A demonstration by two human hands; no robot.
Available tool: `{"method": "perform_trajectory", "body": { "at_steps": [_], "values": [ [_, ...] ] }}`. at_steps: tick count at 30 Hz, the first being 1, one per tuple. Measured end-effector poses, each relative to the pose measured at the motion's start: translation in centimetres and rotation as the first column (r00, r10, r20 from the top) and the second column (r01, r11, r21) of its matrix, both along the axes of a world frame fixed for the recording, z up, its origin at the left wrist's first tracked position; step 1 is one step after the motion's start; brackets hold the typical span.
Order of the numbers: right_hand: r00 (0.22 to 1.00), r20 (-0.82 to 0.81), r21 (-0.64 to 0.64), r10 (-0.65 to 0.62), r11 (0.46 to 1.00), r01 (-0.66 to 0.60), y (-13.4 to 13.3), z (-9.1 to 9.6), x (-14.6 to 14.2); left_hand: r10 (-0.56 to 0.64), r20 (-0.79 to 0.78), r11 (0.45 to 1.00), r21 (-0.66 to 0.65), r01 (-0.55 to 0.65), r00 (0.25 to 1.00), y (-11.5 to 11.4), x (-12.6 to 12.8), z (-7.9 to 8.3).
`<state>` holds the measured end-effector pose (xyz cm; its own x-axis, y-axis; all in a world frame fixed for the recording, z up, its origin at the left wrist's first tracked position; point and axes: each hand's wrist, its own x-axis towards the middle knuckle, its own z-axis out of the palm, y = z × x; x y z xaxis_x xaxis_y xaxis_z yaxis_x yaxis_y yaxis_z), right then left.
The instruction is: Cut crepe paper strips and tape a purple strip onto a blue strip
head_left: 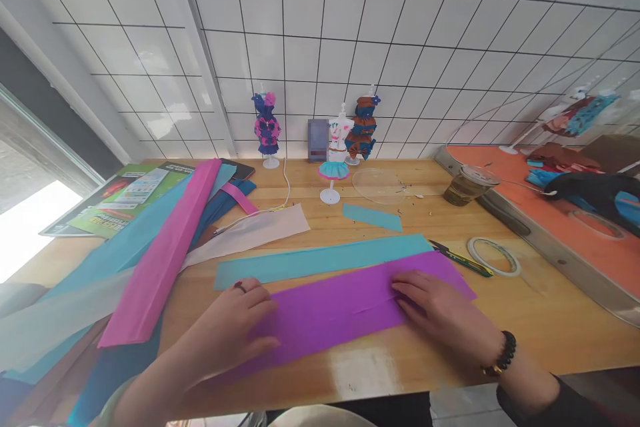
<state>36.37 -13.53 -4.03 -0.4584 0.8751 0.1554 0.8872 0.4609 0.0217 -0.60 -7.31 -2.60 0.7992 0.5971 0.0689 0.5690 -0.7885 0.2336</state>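
A long purple strip of thin, crepe-like paper (330,317) lies slantwise on the table in front of me, with a faint crease near its middle. On its left end rests my left hand (245,320), open, thumb apart from the fingers, a ring on one finger. Towards the right end my right hand (433,300) touches the paper with its fingers stretched out and the thumb apart. Just behind the purple strip is a turquoise strip (320,260). A yellow-and-black utility knife (463,259) lies beside the purple strip's right end, close to a roll of tape (494,256).
Folded pink paper (165,260) and blue sheets pile up at left. A pale strip (255,234) and a small turquoise piece (371,216) lie farther back. Small dressed mannequins (334,147) stand along the tiled wall. A cup (467,186) stands near the orange surface (560,214).
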Motion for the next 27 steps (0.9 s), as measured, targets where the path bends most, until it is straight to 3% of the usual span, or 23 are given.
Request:
{"method": "perform_trajectory", "body": {
  "at_steps": [6,11,17,22,27],
  "values": [
    [0.998,0.064,0.078,0.015,0.997,-0.020,-0.3,-0.7,-0.4,-0.006,-0.043,0.980,0.198,0.015,0.999,-2.4,1.0,-0.8],
    [1.000,-0.009,0.038,-0.018,0.999,0.019,0.2,-0.8,0.2,-0.006,0.033,0.933,0.360,-0.007,0.999,-2.9,0.4,-2.0],
    [0.986,-0.133,-0.047,-0.098,0.995,0.093,0.9,-0.3,1.1,0.022,0.086,0.920,0.389,-0.054,0.996,-3.1,-0.5,-2.6],
    [0.973,-0.151,-0.065,-0.174,0.984,0.165,1.0,-0.6,4.0,0.041,0.114,0.899,0.430,-0.087,0.993,-3.4,-1.7,-3.7],
    [0.955,-0.170,-0.085,-0.241,0.970,0.230,0.7,-1.4,7.9,0.234,0.116,0.869,0.421,-0.261,0.965,-2.9,-4.5,-4.8]
  ]
}}
